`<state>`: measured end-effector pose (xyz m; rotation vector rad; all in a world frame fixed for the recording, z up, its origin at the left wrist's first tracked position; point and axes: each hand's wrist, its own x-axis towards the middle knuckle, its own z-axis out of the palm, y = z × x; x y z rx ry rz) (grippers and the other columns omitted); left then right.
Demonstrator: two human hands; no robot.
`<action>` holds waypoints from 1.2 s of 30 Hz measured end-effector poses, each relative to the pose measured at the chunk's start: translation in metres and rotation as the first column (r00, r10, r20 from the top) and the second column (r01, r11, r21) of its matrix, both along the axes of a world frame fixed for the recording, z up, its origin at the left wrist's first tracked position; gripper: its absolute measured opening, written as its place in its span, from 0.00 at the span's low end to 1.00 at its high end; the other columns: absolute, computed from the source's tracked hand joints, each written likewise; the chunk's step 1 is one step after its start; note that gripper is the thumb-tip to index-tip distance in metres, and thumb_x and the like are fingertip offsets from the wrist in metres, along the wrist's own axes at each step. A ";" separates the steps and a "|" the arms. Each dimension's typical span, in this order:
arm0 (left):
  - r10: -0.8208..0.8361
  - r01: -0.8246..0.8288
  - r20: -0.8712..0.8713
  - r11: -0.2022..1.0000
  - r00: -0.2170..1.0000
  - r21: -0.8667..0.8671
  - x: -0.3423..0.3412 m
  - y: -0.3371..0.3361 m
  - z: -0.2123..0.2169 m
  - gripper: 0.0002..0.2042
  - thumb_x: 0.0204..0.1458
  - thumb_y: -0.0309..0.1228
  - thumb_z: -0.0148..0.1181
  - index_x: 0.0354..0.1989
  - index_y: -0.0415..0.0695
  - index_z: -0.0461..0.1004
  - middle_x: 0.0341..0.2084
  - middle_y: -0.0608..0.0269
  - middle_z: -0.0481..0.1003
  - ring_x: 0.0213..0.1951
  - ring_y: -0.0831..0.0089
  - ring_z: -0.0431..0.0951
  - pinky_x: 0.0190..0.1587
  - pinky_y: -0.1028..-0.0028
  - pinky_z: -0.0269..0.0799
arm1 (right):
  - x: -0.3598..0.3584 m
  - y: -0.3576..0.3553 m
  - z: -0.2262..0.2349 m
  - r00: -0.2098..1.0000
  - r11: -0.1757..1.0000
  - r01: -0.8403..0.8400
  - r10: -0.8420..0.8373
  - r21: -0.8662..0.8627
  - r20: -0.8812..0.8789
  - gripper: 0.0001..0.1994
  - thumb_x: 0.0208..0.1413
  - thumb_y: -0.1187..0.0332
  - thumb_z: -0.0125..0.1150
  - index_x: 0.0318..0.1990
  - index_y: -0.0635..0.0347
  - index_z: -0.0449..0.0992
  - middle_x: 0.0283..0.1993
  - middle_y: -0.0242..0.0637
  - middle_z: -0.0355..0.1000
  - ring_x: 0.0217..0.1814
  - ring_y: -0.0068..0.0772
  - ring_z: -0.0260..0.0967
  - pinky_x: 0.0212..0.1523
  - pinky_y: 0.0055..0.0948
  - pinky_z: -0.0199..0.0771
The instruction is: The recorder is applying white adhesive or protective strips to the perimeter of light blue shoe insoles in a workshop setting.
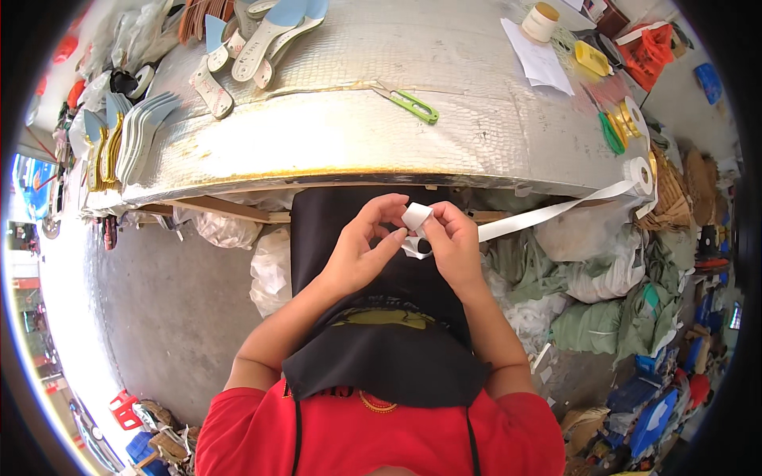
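Observation:
A white tape (pixel 548 220) stretches from a white roll (pixel 637 173) on the table's right end to my hands in front of my dark apron. My right hand (pixel 452 246) is closed on the tape, its thumb and index finger pinching a folded or looped piece (pixel 417 216). Close beside it, my left hand (pixel 367 242) has bent fingers, with thumb and fingertips pinched together at the tape's edge. Below the fingertips more white tape shows, along with a small dark spot I cannot make out.
Green-handled thread snips (pixel 413 106) lie on the silvery table (pixel 333 131). Blue-and-white insoles (pixel 266 40) are piled at the back left, others stacked at the left edge (pixel 147 131). Green-handled scissors (pixel 611 131) lie at the right. Bags and cloth (pixel 587 325) crowd below the table.

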<state>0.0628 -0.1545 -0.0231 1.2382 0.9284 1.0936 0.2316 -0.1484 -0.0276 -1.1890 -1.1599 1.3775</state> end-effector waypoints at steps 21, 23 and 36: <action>0.063 0.221 0.504 0.847 0.862 -0.484 -0.037 -0.005 0.023 0.11 0.59 0.37 0.57 0.31 0.43 0.72 0.22 0.67 0.71 0.26 0.77 0.69 0.31 0.80 0.64 | -0.033 -0.013 -0.034 0.977 0.979 -0.079 0.038 -0.189 -0.212 0.16 0.54 0.66 0.66 0.46 0.64 0.74 0.20 0.30 0.68 0.17 0.16 0.61 0.17 0.17 0.58; 0.054 0.254 0.514 0.822 0.856 -0.510 -0.040 -0.006 0.030 0.11 0.59 0.37 0.57 0.31 0.43 0.71 0.22 0.67 0.70 0.26 0.77 0.69 0.31 0.79 0.64 | -0.038 -0.006 -0.036 0.938 0.991 -0.103 0.068 -0.085 -0.339 0.11 0.57 0.67 0.63 0.43 0.64 0.76 0.20 0.28 0.66 0.18 0.14 0.58 0.17 0.16 0.56; 0.054 0.023 0.118 0.824 0.992 -0.566 -0.064 0.002 0.054 0.10 0.58 0.35 0.56 0.34 0.40 0.74 0.20 0.66 0.74 0.20 0.81 0.72 0.22 0.84 0.64 | -0.011 -0.020 0.049 0.687 0.713 -0.282 -0.317 0.642 0.654 0.26 0.43 0.74 0.67 0.54 0.57 0.72 0.39 0.40 0.73 0.40 0.41 0.70 0.41 0.36 0.67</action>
